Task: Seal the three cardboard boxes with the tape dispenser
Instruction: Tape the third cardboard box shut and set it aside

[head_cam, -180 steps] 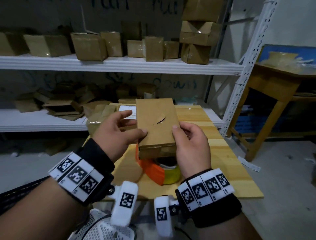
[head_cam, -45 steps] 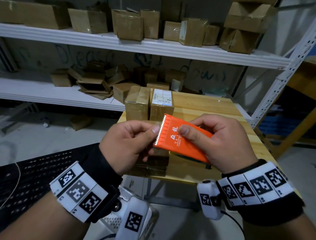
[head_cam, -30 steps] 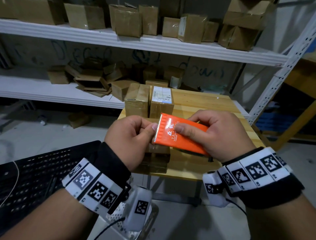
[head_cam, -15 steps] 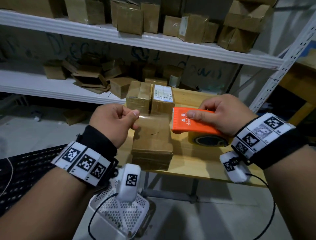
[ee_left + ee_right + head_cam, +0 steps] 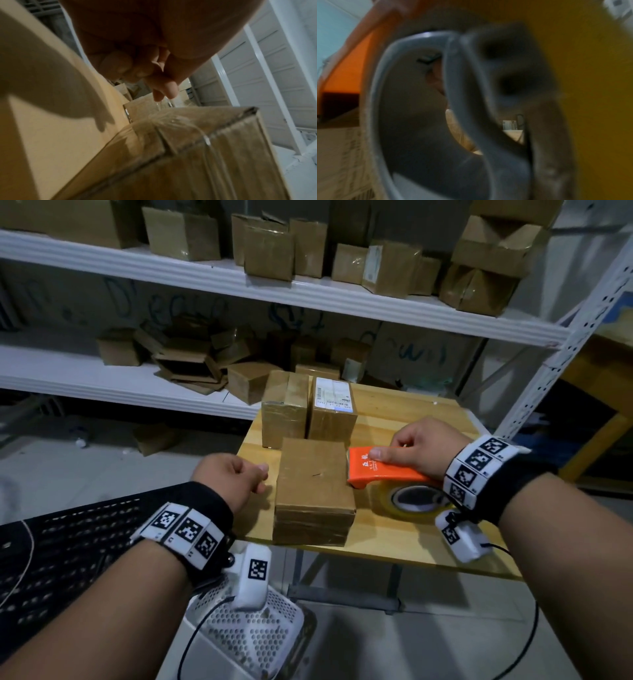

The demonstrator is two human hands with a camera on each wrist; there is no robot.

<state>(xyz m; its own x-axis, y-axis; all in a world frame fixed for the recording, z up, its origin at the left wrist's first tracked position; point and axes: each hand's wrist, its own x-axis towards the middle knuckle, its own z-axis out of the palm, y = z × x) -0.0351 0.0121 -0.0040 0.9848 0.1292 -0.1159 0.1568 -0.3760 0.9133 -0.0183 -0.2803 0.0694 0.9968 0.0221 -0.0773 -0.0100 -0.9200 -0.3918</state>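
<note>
Head view: right hand (image 5: 423, 445) grips orange tape dispenser (image 5: 383, 470) at 3 o'clock of the near cardboard box (image 5: 313, 484), left hand (image 5: 233, 474) pinches the clear tape end (image 5: 164, 104) at 9 (strip spanning top, I judge); next, press down and cut.

Head cam: high, looks fwd and down over both forearms onto the worktop (image 5: 404, 539), shelving (image 5: 308, 292) behind. Left wrist cam: low, under the left hand (image 5: 137, 56), faces along the fingers, v. close to the near box (image 5: 197, 155); worktop edge at left. Right wrist cam: pressed right up to the tape dispenser (image 5: 347, 70), blurred, peeks through the roll core to a bit of worktop. All three share the worktop; head + left wrist share the near box (image 5: 313, 487); head + right wrist share the tape dispenser (image 5: 376, 470).
</note>
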